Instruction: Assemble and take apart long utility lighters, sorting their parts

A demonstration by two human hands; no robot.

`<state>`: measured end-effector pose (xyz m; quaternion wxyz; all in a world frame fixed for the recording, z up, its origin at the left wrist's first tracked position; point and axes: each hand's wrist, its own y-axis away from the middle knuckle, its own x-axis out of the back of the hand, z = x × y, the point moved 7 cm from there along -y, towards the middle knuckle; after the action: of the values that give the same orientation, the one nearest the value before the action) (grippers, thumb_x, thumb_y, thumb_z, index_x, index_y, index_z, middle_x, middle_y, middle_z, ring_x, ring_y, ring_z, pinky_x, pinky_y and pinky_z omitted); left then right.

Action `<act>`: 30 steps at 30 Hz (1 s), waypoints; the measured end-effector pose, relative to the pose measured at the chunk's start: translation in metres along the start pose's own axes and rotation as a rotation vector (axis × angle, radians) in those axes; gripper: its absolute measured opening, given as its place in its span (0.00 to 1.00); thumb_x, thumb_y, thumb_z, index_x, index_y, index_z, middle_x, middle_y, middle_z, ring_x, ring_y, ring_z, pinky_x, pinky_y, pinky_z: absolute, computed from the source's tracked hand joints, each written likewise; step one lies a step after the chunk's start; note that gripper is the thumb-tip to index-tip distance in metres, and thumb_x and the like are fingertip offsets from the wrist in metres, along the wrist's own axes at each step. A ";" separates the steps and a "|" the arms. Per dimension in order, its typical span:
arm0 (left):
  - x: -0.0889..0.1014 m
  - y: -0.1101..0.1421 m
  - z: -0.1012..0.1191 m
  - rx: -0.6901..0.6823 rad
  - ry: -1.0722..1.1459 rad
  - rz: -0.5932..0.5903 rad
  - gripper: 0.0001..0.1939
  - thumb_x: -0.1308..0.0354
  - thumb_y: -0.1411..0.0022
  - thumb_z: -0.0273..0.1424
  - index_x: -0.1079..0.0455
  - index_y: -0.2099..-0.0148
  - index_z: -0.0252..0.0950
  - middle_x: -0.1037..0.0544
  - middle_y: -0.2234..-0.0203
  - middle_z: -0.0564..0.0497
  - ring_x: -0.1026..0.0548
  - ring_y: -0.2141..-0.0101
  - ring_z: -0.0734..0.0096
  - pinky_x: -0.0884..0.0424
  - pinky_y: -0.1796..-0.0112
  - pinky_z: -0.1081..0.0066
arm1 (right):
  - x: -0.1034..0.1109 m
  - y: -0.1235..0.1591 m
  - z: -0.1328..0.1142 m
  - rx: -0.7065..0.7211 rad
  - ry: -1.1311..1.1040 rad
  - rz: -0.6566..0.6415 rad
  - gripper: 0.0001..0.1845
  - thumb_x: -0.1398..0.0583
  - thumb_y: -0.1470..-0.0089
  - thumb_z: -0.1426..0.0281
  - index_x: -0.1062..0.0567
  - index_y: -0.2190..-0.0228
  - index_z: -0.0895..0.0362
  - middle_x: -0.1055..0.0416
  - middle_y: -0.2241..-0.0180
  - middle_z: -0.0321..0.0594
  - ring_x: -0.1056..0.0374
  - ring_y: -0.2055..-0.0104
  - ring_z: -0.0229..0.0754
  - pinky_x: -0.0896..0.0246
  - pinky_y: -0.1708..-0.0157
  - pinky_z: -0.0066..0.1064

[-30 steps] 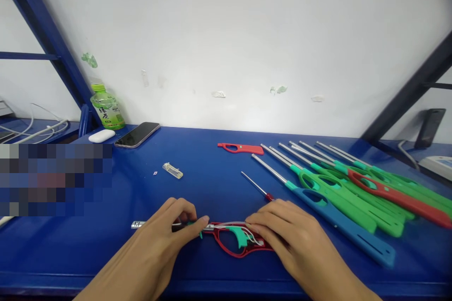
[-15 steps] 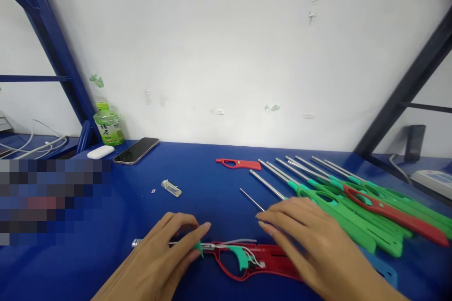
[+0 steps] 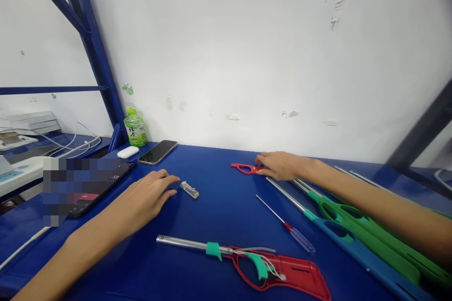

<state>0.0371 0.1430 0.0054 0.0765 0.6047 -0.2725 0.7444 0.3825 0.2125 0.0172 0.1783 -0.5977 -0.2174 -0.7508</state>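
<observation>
My left hand is open, thumb and index finger apart, its fingertips beside a small clear plastic fuel tank on the table. Across the table, my right hand has its fingers closed on the right end of a red lighter casing half, which still lies flat; that end is hidden. In front lies an opened lighter: a red shell half, a silver tube, a green collar, a green trigger and white wires. A screwdriver with a clear and red handle rests behind it.
Several green long lighters and a blue one lie at right, partly under my right forearm. A phone, a white earbud case and a green bottle stand or lie at back left. A large dark tablet-like screen is at left.
Both hands have left the opened lighter. The left moved back to the fuel tank, the right reached back to the red casing half. The view turned left.
</observation>
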 end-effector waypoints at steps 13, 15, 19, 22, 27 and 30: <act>-0.007 -0.020 0.019 -0.202 0.033 -0.063 0.17 0.51 0.22 0.35 0.22 0.44 0.44 0.25 0.46 0.43 0.20 0.56 0.62 0.24 0.54 0.64 | 0.007 -0.020 -0.023 0.173 0.058 -0.053 0.20 0.35 0.31 0.61 0.25 0.43 0.56 0.25 0.44 0.46 0.24 0.49 0.49 0.24 0.50 0.47; -0.006 -0.026 0.026 -0.242 0.022 -0.058 0.16 0.52 0.22 0.35 0.22 0.51 0.41 0.25 0.49 0.43 0.22 0.57 0.62 0.26 0.56 0.65 | 0.007 -0.021 -0.031 0.183 0.093 -0.036 0.20 0.35 0.31 0.61 0.25 0.43 0.56 0.25 0.44 0.46 0.24 0.48 0.49 0.24 0.50 0.48; 0.003 -0.032 0.034 -0.276 0.004 -0.025 0.15 0.54 0.20 0.32 0.26 0.50 0.37 0.23 0.54 0.45 0.23 0.58 0.63 0.27 0.57 0.65 | 0.006 -0.022 -0.045 0.172 0.125 -0.005 0.21 0.35 0.32 0.61 0.25 0.43 0.56 0.25 0.44 0.47 0.24 0.48 0.50 0.24 0.49 0.48; 0.016 -0.035 0.037 -0.269 -0.007 0.017 0.15 0.55 0.19 0.33 0.27 0.46 0.37 0.22 0.53 0.44 0.22 0.58 0.61 0.26 0.58 0.64 | 0.016 -0.017 -0.054 0.167 0.089 0.046 0.20 0.35 0.32 0.61 0.25 0.43 0.56 0.25 0.43 0.47 0.24 0.47 0.50 0.25 0.49 0.49; 0.035 -0.046 0.056 -0.291 0.022 0.089 0.17 0.55 0.18 0.38 0.28 0.42 0.39 0.22 0.49 0.43 0.21 0.53 0.60 0.24 0.54 0.62 | 0.059 -0.002 -0.081 0.198 -0.130 0.234 0.21 0.36 0.30 0.60 0.26 0.42 0.56 0.25 0.44 0.46 0.24 0.48 0.49 0.25 0.48 0.49; 0.041 -0.053 0.074 -0.333 0.068 0.109 0.17 0.54 0.18 0.38 0.27 0.41 0.38 0.21 0.50 0.43 0.21 0.51 0.58 0.24 0.50 0.60 | 0.078 0.001 -0.103 0.239 -0.298 0.305 0.21 0.38 0.29 0.58 0.26 0.41 0.56 0.23 0.47 0.45 0.23 0.51 0.47 0.24 0.51 0.46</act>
<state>0.1136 0.1416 0.0697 0.1444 0.5427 -0.4217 0.7119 0.2813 0.1558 0.0736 0.3250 -0.7025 -0.2361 -0.5875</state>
